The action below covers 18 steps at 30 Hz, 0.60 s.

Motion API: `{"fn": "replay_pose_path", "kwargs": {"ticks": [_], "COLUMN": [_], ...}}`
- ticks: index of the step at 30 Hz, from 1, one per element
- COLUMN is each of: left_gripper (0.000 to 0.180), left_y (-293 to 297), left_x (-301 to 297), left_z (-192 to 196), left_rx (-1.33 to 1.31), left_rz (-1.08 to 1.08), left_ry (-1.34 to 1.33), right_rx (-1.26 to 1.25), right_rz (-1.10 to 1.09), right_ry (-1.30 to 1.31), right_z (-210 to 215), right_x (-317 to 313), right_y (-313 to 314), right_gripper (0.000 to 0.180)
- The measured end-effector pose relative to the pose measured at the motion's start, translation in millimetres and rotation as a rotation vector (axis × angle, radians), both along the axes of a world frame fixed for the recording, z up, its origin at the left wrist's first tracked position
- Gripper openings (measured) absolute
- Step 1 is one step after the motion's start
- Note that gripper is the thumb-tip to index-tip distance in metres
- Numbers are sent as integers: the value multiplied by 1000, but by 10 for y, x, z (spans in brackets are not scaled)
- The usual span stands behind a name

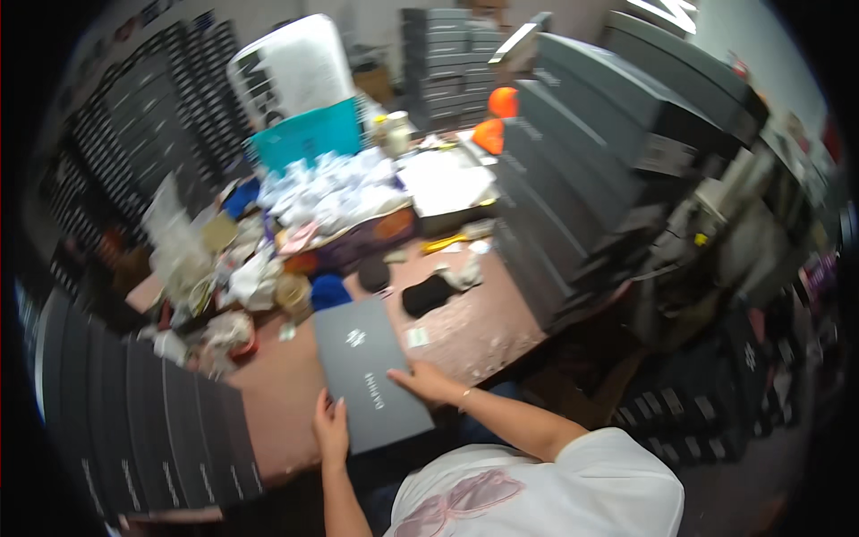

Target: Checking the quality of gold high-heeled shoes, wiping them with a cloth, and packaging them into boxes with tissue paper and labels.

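Gray shoeboxes crowd the room on every side of a pink tabletop (276, 403). Lying between the two hands, at the near edge of that surface, is a flat gray shoebox (362, 387) with pale print on its top. The left hand (332, 431) grips its left edge toward the near corner; the right hand (431, 385) holds its right edge, one digit laid over the top face. Just beyond the right hand sits a small white label (417, 337), and farther off along the same line come a black cloth-like item (428, 295) and a yellow-handled tool (444, 242). Straight ahead of the left hand, past the shoebox's far edge, is a blue item (331, 293), with a heap of crumpled white paper (331, 192) farther away and a teal panel (309, 139) behind it. Left of the left hand stands a row of gray shoeboxes (134, 403) on end; ahead and to its left lies a clear plastic bag (170, 251) among clutter. To the right hand's far right rises a tall stack of shoeboxes (559, 188), with orange objects (488, 136) showing beside it.
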<state>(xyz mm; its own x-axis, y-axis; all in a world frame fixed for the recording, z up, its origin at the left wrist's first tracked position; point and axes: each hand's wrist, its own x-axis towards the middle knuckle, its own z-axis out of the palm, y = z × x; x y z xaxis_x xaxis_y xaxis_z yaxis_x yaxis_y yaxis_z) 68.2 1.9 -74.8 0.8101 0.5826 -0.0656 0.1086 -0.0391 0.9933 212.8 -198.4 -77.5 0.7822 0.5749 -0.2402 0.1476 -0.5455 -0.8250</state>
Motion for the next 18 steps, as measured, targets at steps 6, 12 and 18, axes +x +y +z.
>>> {"fn": "replay_pose_path", "kwargs": {"ticks": [6, 12, 18], "left_gripper": [45, 59, 55], "left_y": [35, -223, -771], "left_x": [-111, -137, 303], "left_z": [-309, -96, 1575], "left_rx": [-191, -694, -710], "left_rz": [-86, -111, -342], "left_ry": [209, -16, -590], "right_rx": [217, 476, 398], "right_rz": [-115, -99, 163], "right_ry": [86, 171, -896], "right_z": [-165, 270, 2370], "right_x": [11, -426, -488], "right_y": [-8, -80, -867], "right_gripper": [74, 97, 85]}}
